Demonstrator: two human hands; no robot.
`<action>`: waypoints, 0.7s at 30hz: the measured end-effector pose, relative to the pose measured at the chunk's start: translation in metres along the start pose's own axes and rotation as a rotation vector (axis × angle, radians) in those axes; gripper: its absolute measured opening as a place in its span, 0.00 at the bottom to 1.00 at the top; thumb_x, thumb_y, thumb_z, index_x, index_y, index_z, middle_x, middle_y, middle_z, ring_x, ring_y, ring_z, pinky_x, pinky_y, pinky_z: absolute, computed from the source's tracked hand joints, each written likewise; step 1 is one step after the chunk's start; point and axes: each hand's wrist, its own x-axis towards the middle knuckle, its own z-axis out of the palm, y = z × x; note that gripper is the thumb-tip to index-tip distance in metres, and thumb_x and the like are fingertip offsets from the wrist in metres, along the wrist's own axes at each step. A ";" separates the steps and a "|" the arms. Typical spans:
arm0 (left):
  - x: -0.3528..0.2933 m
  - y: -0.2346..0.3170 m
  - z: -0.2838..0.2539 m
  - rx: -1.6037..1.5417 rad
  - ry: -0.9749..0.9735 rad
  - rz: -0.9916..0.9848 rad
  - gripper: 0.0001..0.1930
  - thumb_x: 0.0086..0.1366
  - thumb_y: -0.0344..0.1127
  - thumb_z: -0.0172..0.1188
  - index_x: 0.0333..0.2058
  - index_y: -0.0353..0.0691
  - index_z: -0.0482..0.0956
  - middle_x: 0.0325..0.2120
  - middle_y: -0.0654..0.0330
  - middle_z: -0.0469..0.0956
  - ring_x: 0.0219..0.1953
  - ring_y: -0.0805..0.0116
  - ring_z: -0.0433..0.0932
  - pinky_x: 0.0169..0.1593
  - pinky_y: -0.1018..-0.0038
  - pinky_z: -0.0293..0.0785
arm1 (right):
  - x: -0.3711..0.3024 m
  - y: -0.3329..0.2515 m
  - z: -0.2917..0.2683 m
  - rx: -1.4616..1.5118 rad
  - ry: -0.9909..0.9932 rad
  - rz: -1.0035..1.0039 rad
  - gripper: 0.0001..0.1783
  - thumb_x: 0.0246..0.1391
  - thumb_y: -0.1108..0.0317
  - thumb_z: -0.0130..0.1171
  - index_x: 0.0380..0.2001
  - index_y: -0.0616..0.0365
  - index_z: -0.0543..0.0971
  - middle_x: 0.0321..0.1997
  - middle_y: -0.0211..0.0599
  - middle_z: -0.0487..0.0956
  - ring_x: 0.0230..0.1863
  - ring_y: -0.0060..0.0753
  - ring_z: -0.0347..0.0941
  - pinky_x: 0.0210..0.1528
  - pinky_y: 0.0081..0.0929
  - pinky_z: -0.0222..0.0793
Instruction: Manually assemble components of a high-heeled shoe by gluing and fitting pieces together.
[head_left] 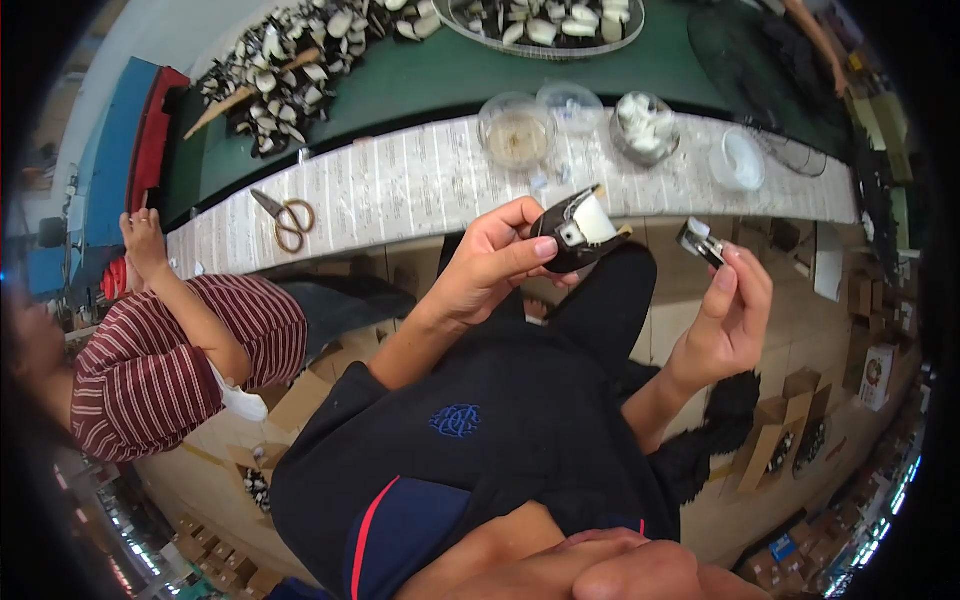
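Observation:
In my left hand (510,245) is a black, curved, shell-like piece (550,236). It carries a smooth white patch (594,219), a small pale square part and gold-coloured ends; the fingers wrap its left side, thumb on top. My right hand (728,310), apart from it on the right, pinches a small dark and silvery piece (702,243) with a white bit at its tip. Its exact kind is too small to make out. Both hands are above my lap, just before the bench edge.
Scissors (290,222) lie on the paper-covered bench (400,190). Farther right stand a bowl of cloudy liquid (516,135), a bowl of white material (645,130) and a white tub (738,160). Black-and-white pieces (285,75) are heaped behind. A co-worker in stripes (190,350) sits left.

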 end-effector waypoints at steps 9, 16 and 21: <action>0.205 0.113 -0.043 0.992 0.083 0.726 0.38 0.59 0.46 0.63 0.59 0.26 0.60 0.52 0.45 0.71 0.45 0.63 0.77 0.45 0.72 0.74 | 0.003 0.009 -0.014 0.128 0.103 0.286 0.08 0.59 0.74 0.52 0.38 0.68 0.77 0.39 0.36 0.77 0.32 0.21 0.68 0.37 0.19 0.67; 0.209 0.156 -0.271 1.829 1.142 0.707 0.22 0.48 0.38 0.62 0.42 0.34 0.75 0.45 0.48 0.70 0.51 0.48 0.67 0.48 0.52 0.69 | -0.032 0.041 -0.026 0.538 0.090 0.511 0.11 0.61 0.66 0.52 0.38 0.63 0.76 0.32 0.31 0.75 0.29 0.19 0.67 0.32 0.18 0.62; 0.092 0.169 -0.384 2.483 1.478 0.178 0.27 0.59 0.36 0.51 0.58 0.36 0.64 0.61 0.49 0.59 0.61 0.50 0.59 0.54 0.52 0.63 | -0.085 0.069 -0.060 0.563 0.165 0.748 0.11 0.61 0.65 0.53 0.39 0.61 0.76 0.32 0.29 0.76 0.28 0.18 0.66 0.31 0.16 0.61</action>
